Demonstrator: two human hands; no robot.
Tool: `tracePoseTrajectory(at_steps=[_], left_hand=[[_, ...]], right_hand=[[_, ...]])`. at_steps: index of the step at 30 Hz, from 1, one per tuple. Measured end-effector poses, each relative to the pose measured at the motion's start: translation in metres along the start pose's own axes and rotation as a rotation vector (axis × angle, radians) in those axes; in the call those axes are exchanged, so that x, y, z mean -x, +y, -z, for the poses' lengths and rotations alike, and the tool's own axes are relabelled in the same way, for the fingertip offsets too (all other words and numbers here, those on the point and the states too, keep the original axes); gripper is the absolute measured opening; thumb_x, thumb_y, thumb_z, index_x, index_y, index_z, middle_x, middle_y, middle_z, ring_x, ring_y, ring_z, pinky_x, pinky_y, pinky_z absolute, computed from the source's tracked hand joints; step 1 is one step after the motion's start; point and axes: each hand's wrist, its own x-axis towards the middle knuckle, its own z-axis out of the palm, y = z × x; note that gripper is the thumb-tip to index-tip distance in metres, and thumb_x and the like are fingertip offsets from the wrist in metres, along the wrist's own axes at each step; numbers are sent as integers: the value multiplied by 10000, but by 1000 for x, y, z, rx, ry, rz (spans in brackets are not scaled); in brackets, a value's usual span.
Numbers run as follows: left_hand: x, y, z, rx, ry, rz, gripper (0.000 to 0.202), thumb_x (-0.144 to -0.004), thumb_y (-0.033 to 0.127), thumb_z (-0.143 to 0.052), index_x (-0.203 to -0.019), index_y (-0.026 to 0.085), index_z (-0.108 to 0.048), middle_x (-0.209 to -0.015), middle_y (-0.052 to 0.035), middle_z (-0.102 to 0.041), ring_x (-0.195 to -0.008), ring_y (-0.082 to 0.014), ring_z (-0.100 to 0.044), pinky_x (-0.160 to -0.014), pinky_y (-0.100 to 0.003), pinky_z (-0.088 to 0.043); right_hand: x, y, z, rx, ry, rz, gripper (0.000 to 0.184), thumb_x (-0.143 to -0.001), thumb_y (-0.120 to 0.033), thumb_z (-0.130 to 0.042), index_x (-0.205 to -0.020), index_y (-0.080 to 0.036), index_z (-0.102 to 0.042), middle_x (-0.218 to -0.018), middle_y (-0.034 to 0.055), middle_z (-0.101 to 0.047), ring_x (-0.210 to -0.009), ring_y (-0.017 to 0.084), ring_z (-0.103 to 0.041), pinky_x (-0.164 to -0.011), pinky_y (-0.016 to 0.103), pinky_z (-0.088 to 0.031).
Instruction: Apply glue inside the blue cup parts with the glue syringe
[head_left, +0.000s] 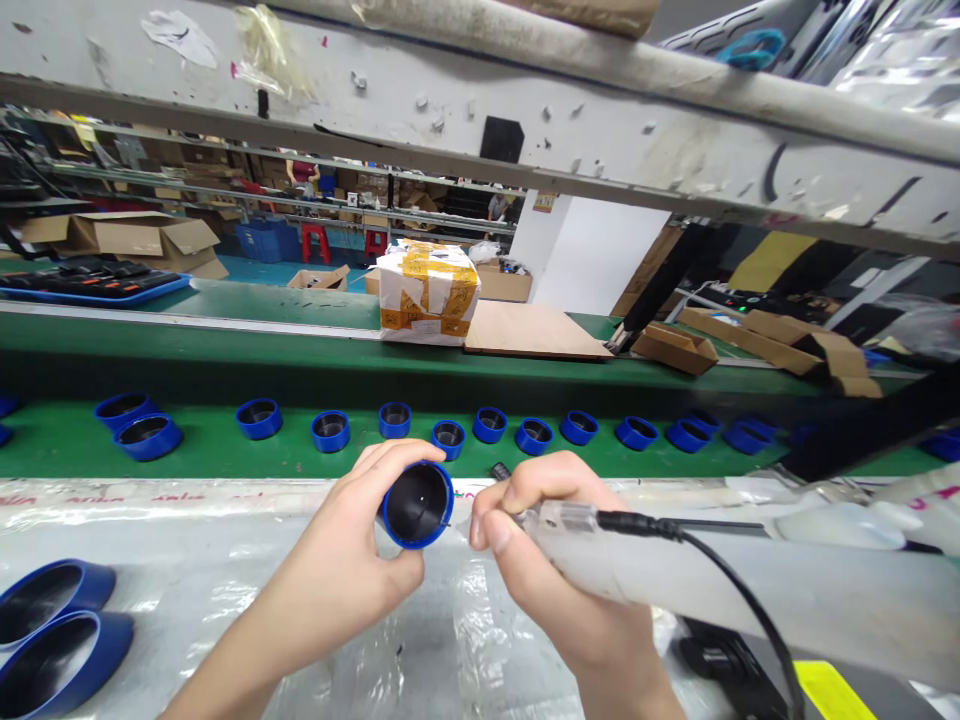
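Note:
My left hand [352, 550] is closed around a blue round cap [417, 505] with a black inside, its open side facing me. My right hand [536, 540] grips a pen-like tool [570, 518] with a black cable [720, 580] running off to the right; the tool's thin tip touches the cap's rim. Both hands hover over a plastic-covered work surface [187, 590], just in front of a green conveyor belt.
A row of several blue caps [448, 436] lies along the green belt [67, 450]. Two larger blue caps [52, 630] sit at the lower left. Beyond stand a taped carton [426, 292], flat cardboard [532, 330] and open boxes [675, 348]. A grey beam [480, 110] crosses overhead.

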Motion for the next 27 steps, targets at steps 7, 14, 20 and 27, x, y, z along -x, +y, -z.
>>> tracePoseTrajectory(at_steps=[7,14,20,27], left_hand=[[1,0,-2,2,0,-8,725,-695,19,-582,-1339,348,-641,-1453,-19,-670,-1394,-317,-637,-1181,-509,-522],[1,2,-3,21,-11,2,709,-713,21,-583,-1337,353,-634,-1452,-13,-664,-1385,-306,-635,-1186,-513,-506],[0,2,-5,35,-8,3,660,-747,40,-615,-1331,346,-641,-1476,-26,-665,-1407,-314,-627,-1185,-507,-510],[1,3,-6,54,-32,13,630,-758,74,-654,-1325,348,-648,-1452,-26,-668,-1388,-324,-634,-1187,-513,-503]], right_hand=[[3,-3,0,58,-19,-66,179,-872,-124,-723,-846,-296,-681,-742,-48,-768,-624,170,-688,-611,312,-525],[4,-3,-3,51,-37,-51,178,-876,-118,-734,-875,-285,-673,-750,-30,-751,-634,180,-695,-617,326,-550],[5,-3,-4,32,-59,-71,174,-886,-132,-739,-872,-291,-671,-749,-34,-769,-637,179,-695,-647,339,-580],[5,-5,-8,39,-47,-58,165,-910,-194,-790,-865,-284,-658,-735,-23,-753,-627,182,-702,-631,333,-580]])
